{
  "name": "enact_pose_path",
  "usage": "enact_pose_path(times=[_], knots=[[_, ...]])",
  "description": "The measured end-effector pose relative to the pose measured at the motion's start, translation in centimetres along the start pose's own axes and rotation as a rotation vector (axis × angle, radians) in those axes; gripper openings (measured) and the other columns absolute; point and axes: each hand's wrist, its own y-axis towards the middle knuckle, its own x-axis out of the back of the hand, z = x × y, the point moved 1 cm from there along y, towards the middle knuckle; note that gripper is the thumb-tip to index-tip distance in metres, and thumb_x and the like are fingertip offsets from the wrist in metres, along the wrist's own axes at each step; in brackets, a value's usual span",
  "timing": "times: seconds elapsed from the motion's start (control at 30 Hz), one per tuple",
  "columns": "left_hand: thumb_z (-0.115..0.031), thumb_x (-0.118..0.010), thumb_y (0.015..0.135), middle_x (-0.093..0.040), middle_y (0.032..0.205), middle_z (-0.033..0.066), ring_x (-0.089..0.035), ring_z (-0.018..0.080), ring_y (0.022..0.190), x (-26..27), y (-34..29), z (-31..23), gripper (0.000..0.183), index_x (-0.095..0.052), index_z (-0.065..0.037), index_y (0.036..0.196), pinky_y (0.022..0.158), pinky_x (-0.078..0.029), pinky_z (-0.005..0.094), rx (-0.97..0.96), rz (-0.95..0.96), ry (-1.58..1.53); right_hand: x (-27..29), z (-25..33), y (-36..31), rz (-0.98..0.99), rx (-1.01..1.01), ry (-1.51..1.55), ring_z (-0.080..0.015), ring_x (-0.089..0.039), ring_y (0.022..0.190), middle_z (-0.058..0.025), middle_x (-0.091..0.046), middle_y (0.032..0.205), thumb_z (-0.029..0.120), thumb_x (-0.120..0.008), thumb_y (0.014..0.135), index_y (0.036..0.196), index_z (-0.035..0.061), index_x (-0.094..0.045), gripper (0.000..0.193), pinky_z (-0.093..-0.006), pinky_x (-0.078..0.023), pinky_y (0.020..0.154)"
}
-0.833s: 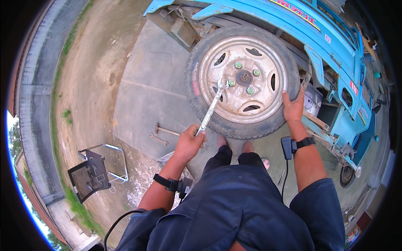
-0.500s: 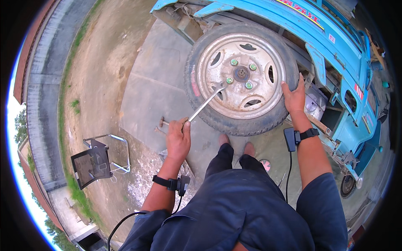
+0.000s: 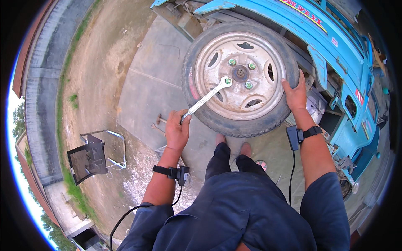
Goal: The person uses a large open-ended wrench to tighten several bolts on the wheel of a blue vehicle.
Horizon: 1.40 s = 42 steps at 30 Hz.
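Two hands, bare, in my head-camera feed, with all places given from the wheel (image 3: 240,74).

Item, left hand (image 3: 178,129): to the lower left of the wheel, closed round the near end of a wrench (image 3: 205,100), fingers folded over the handle. The wrench is silver and flat, and slants up to the right across the tyre (image 3: 240,128) and onto the wheel's face. Its far head lies around the lower-left nut (image 3: 228,80); how deeply it is seated I cannot tell.

Item, right hand (image 3: 295,95): at the wheel's right edge, touching the tyre, fairly wide open, thumb apart from the fingers. The thumb lies toward the sidewall and the fingers reach up along the tread; how hard it presses I cannot tell.

Item, wheel: directly before the wearer, beside the blue truck (image 3: 335,62), face toward my camera. Pale steel disc, scuffed and spotted with rust; five vent slots set around it, one partly behind the wrench. Four nuts, each showing green, ring a dark, rusty hub (image 3: 240,73). Tyre black-grey, worn-looking and dusty, with a reddish mark on its left sidewall.

Item, surroundings: one hammer (image 3: 159,120), on the ground to the wheel's lower left. One dark folding chair (image 3: 90,157) with a bright tube frame, farther off that way. Two feet, just below the wheel.
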Motion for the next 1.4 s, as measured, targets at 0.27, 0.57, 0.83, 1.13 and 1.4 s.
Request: enact_pose_path(times=[0.27, 0.57, 0.83, 1.13, 1.4], knots=[[-0.024, -0.059, 0.1, -0.056, 0.066, 0.0017, -0.048, 0.0076, 0.061, -3.2, 1.6, 3.9, 0.024, -0.062, -0.001, 0.095, 0.055, -0.042, 0.0272, 0.475, -0.29, -0.328, -0.2, 0.1, 0.9, 0.056, -0.025, -0.03, -0.0331, -0.051, 0.13, -0.0249, -0.049, 0.143, 0.032, -0.078, 0.08, 0.148, -0.0039, -0.034, 0.089, -0.0376, -0.039, 0.11], [-0.023, -0.055, 0.102, -0.049, 0.062, -0.0015, -0.043, 0.0045, 0.058, -4.0, 2.3, 2.9, 0.023, -0.059, -0.002, 0.095, 0.052, -0.037, 0.025, 0.567, -0.504, -0.388, -0.2, -1.2, 1.4, 0.074, 0.027, -0.038, -0.0342, -0.05, 0.13, -0.0249, -0.047, 0.144, 0.032, -0.08, 0.079, 0.149, -0.0004, -0.034, 0.09, -0.038, -0.038, 0.11], [-0.026, -0.044, 0.106, -0.049, 0.063, -0.0001, -0.046, 0.0069, 0.058, -4.1, 2.5, 3.7, 0.03, -0.059, 0.0, 0.106, 0.054, -0.038, 0.0243, 0.655, -0.62, -0.572, 0.1, -0.2, 1.2, 0.116, 0.01, -0.024, -0.0322, -0.049, 0.129, -0.0248, -0.046, 0.143, 0.027, -0.078, 0.082, 0.149, -0.0016, -0.034, 0.085, -0.038, -0.035, 0.111], [-0.033, -0.036, 0.107, -0.062, 0.089, 0.0092, -0.063, 0.0201, 0.08, -3.8, 4.9, 3.9, 0.042, -0.051, 0.003, 0.122, 0.083, -0.056, 0.0369, 0.726, -0.724, -0.888, 0.4, 0.1, 1.1, 0.157, -0.002, -0.025, -0.0285, -0.047, 0.131, -0.0218, -0.046, 0.145, 0.021, -0.074, 0.085, 0.15, -0.0011, -0.032, 0.081, -0.037, -0.033, 0.112], [-0.032, -0.04, 0.106, -0.063, 0.091, 0.0119, -0.065, 0.022, 0.081, -3.6, 11.4, 7.1, 0.043, -0.05, 0.006, 0.122, 0.078, -0.057, 0.0367, 0.645, -0.671, -0.929, 1.0, -0.2, 0.2, 0.135, -0.031, -0.034, -0.029, -0.044, 0.133, -0.0222, -0.044, 0.146, 0.021, -0.073, 0.084, 0.15, -0.0027, -0.032, 0.081, -0.0379, -0.031, 0.114]])
